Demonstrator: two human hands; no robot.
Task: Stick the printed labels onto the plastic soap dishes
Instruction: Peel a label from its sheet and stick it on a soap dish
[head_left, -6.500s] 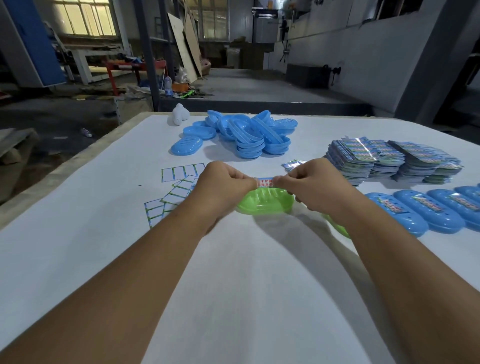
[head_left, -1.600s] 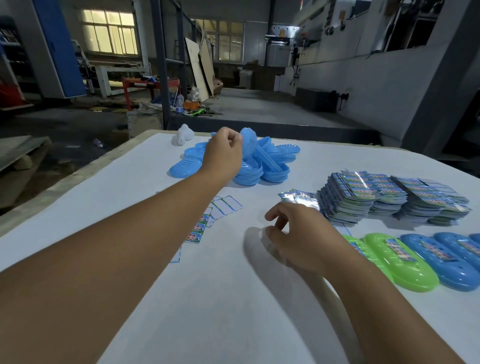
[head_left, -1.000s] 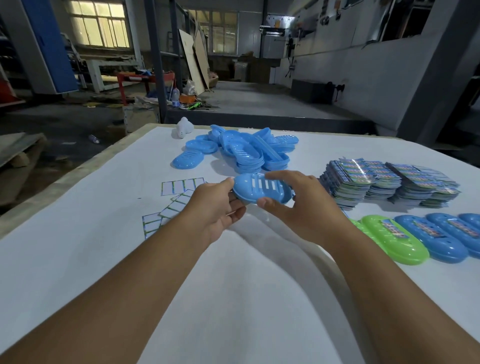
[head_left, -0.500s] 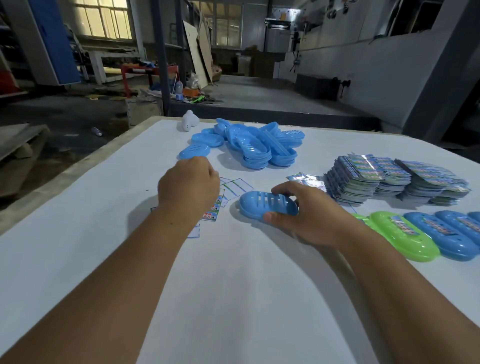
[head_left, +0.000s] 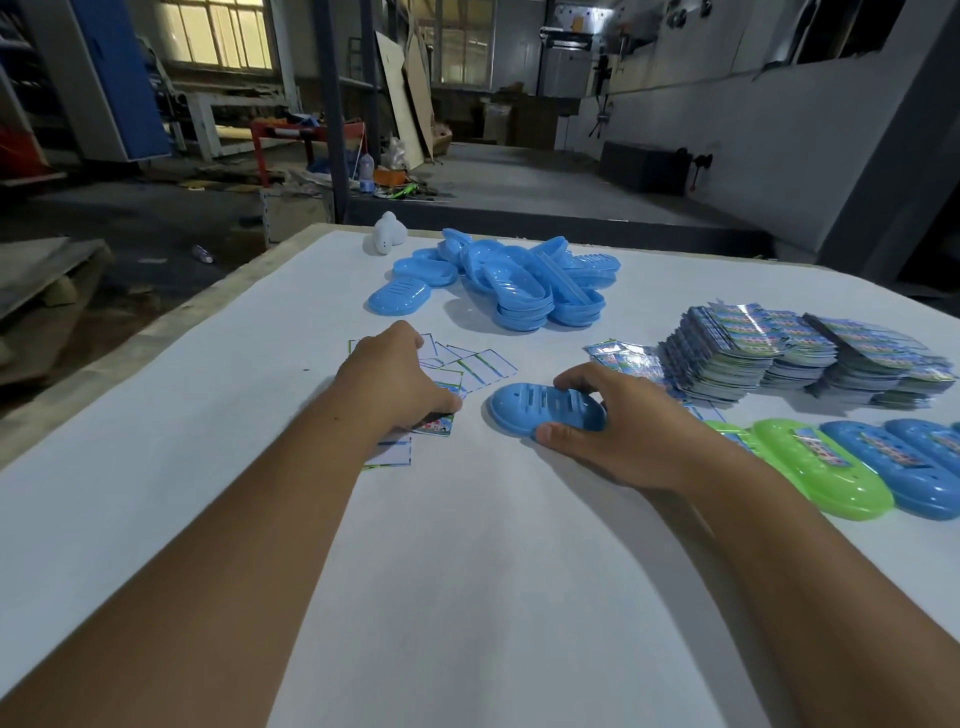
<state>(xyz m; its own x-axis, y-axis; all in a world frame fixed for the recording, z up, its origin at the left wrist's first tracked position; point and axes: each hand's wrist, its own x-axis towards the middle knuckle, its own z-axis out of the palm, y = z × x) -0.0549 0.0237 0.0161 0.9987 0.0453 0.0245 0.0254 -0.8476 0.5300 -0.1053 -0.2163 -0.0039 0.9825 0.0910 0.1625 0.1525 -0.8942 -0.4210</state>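
Right hand first: we've got it curled over the far end of a blue soap dish, thumb on the near rim and fingers on the far one, so it's pinned upside down on the white tabletop with the slotted base facing up. Our left hand is down on the loose printed labels just beside it, fingers curled onto one sheet; whether it's actually pinched one up we can't tell (the knuckles hide the tips).

Handling guess: the dish looks like thin moulded plastic, so light, stiff and a bit slick; holding it by the rims seems right, keeping the flat middle free for the sticker. Labels are thin and floppy, best lifted by a corner.

Nothing here is really a container; the stock just sits in heaps. Unlabelled blue dishes are piled at the far side; stacks of glossy printed cards sit to the right; in front of those, a row of finished ones, green dish then blue labelled dishes, each with a label on top.
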